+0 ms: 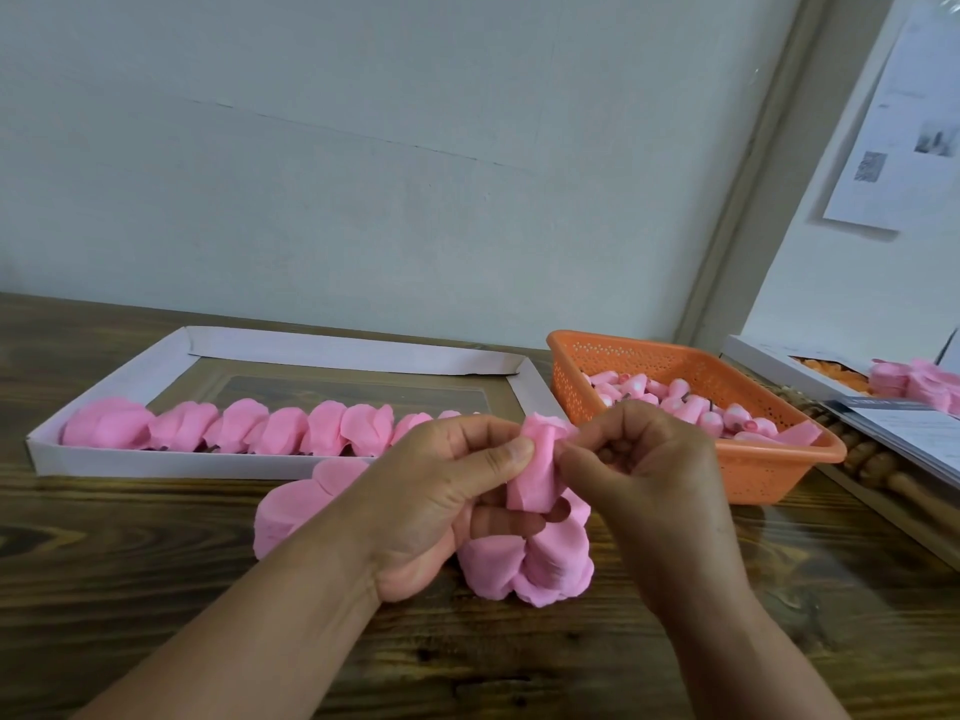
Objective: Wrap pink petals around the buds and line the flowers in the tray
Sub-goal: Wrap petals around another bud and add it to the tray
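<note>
Nearest me on the table (156, 589), loose pink petals (524, 563) lie heaped beneath my hands. My left hand (436, 491) and right hand (649, 475) both pinch a petal-wrapped bud (537, 470) between curled fingers. Beyond, partly blocked by my knuckles, the white tray (358, 350) holds a row of finished flowers (234, 426); the orange basket (769, 470) of buds (685, 402) stands just right.

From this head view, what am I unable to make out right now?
- End of the pink flower row in the white cardboard tray: hidden behind the left hand.
- Bud inside the pink petal: covered by petal and right hand.
- Wall paper sheet: print too small.
</note>
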`<state>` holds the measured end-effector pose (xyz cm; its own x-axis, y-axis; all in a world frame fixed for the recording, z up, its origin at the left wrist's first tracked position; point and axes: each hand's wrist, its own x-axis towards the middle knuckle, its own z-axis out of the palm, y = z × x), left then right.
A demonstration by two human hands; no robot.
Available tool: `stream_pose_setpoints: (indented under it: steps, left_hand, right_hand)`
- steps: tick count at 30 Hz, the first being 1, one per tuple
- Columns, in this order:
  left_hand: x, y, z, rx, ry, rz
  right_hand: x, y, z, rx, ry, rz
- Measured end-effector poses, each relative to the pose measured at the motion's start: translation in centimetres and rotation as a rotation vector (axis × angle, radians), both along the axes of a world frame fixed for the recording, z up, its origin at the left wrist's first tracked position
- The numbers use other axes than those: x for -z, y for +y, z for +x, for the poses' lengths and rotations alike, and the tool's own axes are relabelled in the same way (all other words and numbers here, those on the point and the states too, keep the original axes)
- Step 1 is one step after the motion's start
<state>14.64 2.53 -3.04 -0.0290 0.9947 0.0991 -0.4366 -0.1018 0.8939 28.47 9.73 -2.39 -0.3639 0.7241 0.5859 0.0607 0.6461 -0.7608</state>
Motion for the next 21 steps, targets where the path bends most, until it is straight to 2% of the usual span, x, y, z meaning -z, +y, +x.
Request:
stream_pose_setpoints:
  steps: [5, 11, 17, 21]
  left_hand:
    - [0.0, 0.0, 0.0, -0.026, 0.030, 0.007]
    - [0.0, 0.1, 0.0, -0.071, 0.050, 0.004]
    - [0.1, 0.2, 0.2, -0.103, 0.032, 0.030]
    - [0.4, 0.4, 0.4, -0.128, 0.020, 0.026]
  right_hand:
    - [-0.2, -0.1, -0.2, -0.093, -0.005, -0.133]
    - [-0.6, -0.2, -0.5, -0.029, -0.069, -0.096]
    - [-0.7, -1.3, -0.8, 0.015, 0.050, -0.021]
    - [-0.7, -1.6, -1.1, 0.045, 0.035, 0.007]
